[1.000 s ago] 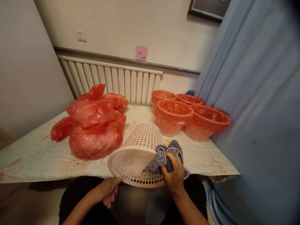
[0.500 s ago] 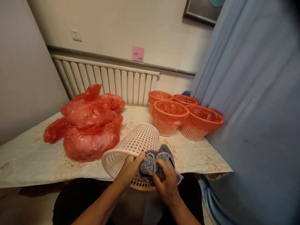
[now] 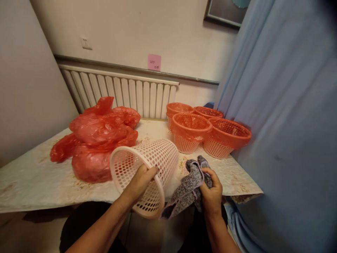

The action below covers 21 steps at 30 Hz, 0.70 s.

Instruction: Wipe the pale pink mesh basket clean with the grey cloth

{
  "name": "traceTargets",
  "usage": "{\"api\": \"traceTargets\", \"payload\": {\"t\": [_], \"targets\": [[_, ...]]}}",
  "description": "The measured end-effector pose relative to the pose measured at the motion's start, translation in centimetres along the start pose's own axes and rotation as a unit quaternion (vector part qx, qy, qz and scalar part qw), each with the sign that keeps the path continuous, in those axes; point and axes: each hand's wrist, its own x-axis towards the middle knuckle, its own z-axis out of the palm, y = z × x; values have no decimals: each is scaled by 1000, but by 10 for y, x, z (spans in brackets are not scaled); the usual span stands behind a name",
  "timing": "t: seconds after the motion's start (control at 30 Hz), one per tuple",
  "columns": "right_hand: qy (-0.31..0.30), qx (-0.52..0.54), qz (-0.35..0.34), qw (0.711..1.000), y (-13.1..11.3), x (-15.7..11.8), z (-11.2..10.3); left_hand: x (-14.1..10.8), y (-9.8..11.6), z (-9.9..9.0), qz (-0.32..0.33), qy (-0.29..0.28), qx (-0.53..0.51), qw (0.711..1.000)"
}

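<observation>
My left hand (image 3: 142, 180) had the pale perforated wastebasket (image 3: 158, 154) by the right side of its rim, the thumb lying over the edge; my other fingers on that side were hidden, so I could not tell how far they wrapped. The wastebasket lay tipped on its side, its mouth turned towards me and to the left, its lower rim jutting past the front edge of the surface (image 3: 26, 191).

In my right hand (image 3: 210, 191) the grip was closed on a bunched grey cloth (image 3: 188, 184) with purple edging, pinched between thumb and fingers. Its loose end hung down just beside the rim; whether they touched, I could not tell.

I judged the step in hand to be working the wastebasket over with the cloth. From there, the next move called for a steady left grip on the rim and that slack end gathered in.

Knotted red plastic bags (image 3: 97, 137) were heaped to the left, and four red-lined baskets (image 3: 186, 140) stood close together to the right, near the blue curtain (image 3: 284, 123).
</observation>
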Motion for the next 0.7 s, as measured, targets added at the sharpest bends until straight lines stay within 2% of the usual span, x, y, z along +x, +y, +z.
{"api": "traceTargets", "payload": {"t": [0.13,0.23,0.3,0.37,0.53,0.7], "targets": [[-43,-19,-120,992,-18,12,7,5,8,3,8,-54,50,997],[-128,-49,-198,971,-29,10,29,11,0,7,47,-39,58,996],[-191,-80,-224,953,-31,2,47,14,-12,8,78,-25,66,994],[-220,-113,-233,940,-28,-9,64,15,-24,7,98,-6,89,991],[-169,-176,-240,940,-15,-29,86,10,-43,5,114,15,128,985],[-103,-205,-271,935,-3,-20,95,8,-46,6,103,10,133,986]]}}
